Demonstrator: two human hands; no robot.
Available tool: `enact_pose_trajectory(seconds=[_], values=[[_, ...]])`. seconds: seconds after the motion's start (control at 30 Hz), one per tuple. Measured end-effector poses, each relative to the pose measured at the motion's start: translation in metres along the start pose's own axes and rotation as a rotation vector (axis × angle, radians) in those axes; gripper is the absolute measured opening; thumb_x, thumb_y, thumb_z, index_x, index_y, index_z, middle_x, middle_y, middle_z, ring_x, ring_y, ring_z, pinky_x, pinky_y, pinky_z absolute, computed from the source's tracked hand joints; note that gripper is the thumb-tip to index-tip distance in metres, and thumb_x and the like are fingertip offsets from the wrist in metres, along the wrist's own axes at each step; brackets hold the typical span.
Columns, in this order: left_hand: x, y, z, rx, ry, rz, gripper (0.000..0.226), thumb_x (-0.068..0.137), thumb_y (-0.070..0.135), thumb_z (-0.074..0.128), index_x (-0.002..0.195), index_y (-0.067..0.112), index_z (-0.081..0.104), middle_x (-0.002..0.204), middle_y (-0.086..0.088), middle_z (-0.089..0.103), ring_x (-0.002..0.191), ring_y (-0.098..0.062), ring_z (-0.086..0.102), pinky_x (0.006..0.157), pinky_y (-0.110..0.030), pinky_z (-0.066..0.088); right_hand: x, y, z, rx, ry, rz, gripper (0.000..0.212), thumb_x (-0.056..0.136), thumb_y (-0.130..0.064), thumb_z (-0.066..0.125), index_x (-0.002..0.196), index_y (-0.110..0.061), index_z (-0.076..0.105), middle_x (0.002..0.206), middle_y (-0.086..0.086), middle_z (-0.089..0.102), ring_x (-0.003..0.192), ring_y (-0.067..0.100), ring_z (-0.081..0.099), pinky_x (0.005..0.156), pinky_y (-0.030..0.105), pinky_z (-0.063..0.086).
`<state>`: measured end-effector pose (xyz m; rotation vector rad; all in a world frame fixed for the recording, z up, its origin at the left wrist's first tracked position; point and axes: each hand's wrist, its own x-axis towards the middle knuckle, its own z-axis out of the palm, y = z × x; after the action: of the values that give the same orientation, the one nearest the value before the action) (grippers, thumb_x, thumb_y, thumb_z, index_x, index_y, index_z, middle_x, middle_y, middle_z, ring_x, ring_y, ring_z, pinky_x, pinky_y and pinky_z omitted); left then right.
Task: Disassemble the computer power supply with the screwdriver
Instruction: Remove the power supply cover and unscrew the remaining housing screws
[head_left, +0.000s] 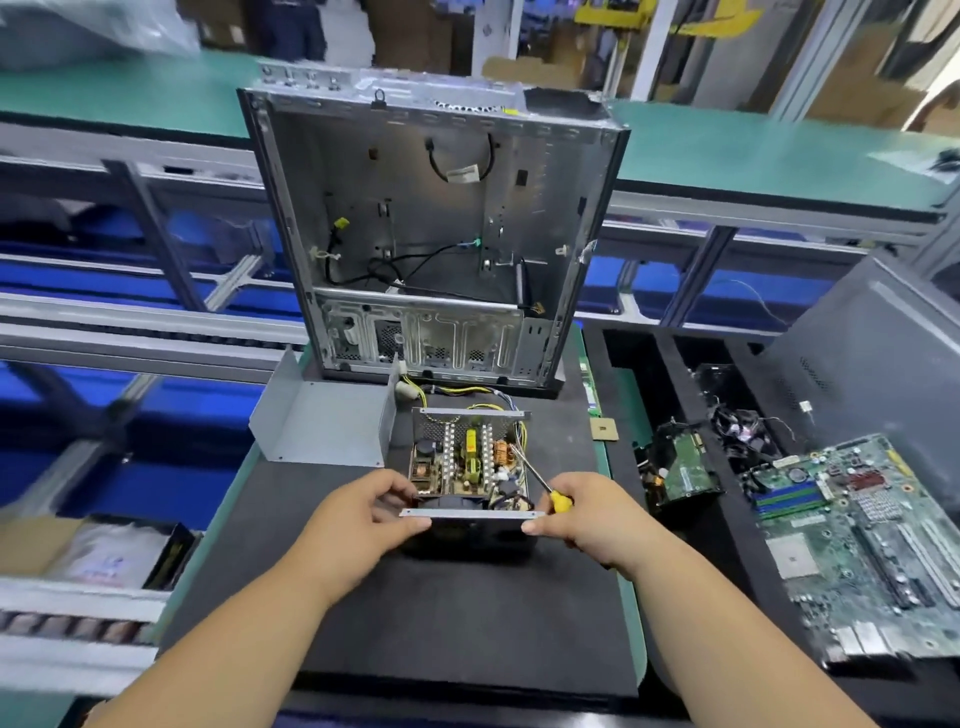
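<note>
Black foam matting (467, 613) is covering the tabletop, and one open power supply (470, 470) is sitting on it near the middle, its lid off and its circuit board, two rows of silver heat-sink fins and one copper coil showing. Two hands are gripping it. The left hand (363, 512) is pinching the left end of the near metal flange, thumb below and fingers curled over the top. The right hand (582, 514) is pressing its thumb against the flange's right end while its fingers are curling around one yellow-handled screwdriver (540, 483), whose shaft is slanting up and left so that the tip is lying over the board beside the coil.

One bent grey metal cover (322, 421) is lying just left of the power supply, apart from it. A bundle of yellow and black wires (467, 397) is trailing from the unit's far side toward one stripped computer case (431, 234), which is standing upright behind it with its open side facing the camera and a few loose cables hanging inside.

To the right, one green motherboard (862, 525) is lying flat, with one smaller circuit board (685, 470) between it and the mat. One dark grey panel (872, 353) is leaning at the far right.
</note>
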<state>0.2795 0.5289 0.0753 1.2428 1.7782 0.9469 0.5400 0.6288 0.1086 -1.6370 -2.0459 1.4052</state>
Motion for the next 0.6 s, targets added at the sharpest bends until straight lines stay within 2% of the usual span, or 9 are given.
enact_pose_trajectory(seconds=[0.1,0.2,0.27,0.37,0.43,0.5,0.6], values=[[-0.003,0.011,0.002,-0.040,0.059,0.024,0.025,0.077,0.024,0.083,0.082,0.042,0.067,0.086,0.005,0.065,0.059,-0.005,0.056,0.062,-0.013,0.047,0.000,-0.001,-0.008,0.035,0.022,-0.042,0.032,0.075,-0.027,0.085,0.071,-0.018,0.055,0.047,-0.011,0.049,0.041,0.009,0.040,0.040,0.015,0.030],[-0.002,0.025,-0.004,-0.093,0.058,0.027,0.015,0.080,0.026,0.081,0.082,0.034,0.069,0.076,0.007,0.062,0.060,-0.006,0.053,0.066,-0.022,0.048,0.000,-0.007,-0.024,0.129,-0.019,-0.072,0.031,0.072,-0.037,0.084,0.067,-0.024,0.056,0.053,-0.002,0.046,0.050,0.019,0.038,0.044,0.018,0.025],[0.001,0.034,-0.008,-0.126,0.047,0.020,0.011,0.080,0.026,0.080,0.082,0.025,0.070,0.068,0.007,0.060,0.059,-0.007,0.054,0.062,-0.026,0.051,0.004,-0.013,-0.032,0.181,-0.049,-0.090,0.031,0.064,-0.043,0.084,0.065,-0.026,0.058,0.059,0.005,0.046,0.054,0.020,0.038,0.049,0.026,0.024],[0.006,0.044,-0.015,-0.144,0.041,0.000,0.017,0.083,0.028,0.078,0.082,0.014,0.068,0.059,0.007,0.055,0.054,-0.008,0.052,0.056,-0.025,0.049,0.012,-0.021,-0.038,0.318,-0.122,-0.114,0.034,0.059,-0.048,0.083,0.060,-0.025,0.059,0.055,0.001,0.049,0.048,0.017,0.037,0.048,0.024,0.024],[0.011,0.049,-0.019,-0.144,0.024,-0.021,0.022,0.084,0.031,0.077,0.082,0.012,0.067,0.058,0.007,0.054,0.053,-0.008,0.051,0.056,-0.024,0.047,0.024,-0.021,-0.038,0.554,-0.173,-0.069,0.035,0.072,-0.051,0.080,0.060,-0.023,0.062,0.055,0.001,0.052,0.045,0.014,0.038,0.044,0.021,0.029],[0.014,0.051,-0.023,-0.132,0.000,-0.024,0.023,0.084,0.033,0.076,0.082,0.012,0.068,0.062,0.005,0.055,0.055,-0.008,0.054,0.055,-0.021,0.048,0.041,-0.017,-0.037,0.728,-0.105,0.064,0.039,0.089,-0.047,0.068,0.071,-0.012,0.066,0.058,0.003,0.056,0.043,0.012,0.038,0.042,0.022,0.032],[0.015,0.051,-0.027,-0.115,-0.056,-0.013,0.017,0.085,0.032,0.075,0.081,0.017,0.068,0.067,0.003,0.059,0.059,-0.006,0.058,0.056,-0.019,0.049,0.072,-0.012,-0.029,0.637,0.068,0.227,0.029,0.100,-0.030,0.057,0.079,-0.010,0.058,0.062,0.000,0.054,0.046,0.009,0.035,0.041,0.018,0.030]])
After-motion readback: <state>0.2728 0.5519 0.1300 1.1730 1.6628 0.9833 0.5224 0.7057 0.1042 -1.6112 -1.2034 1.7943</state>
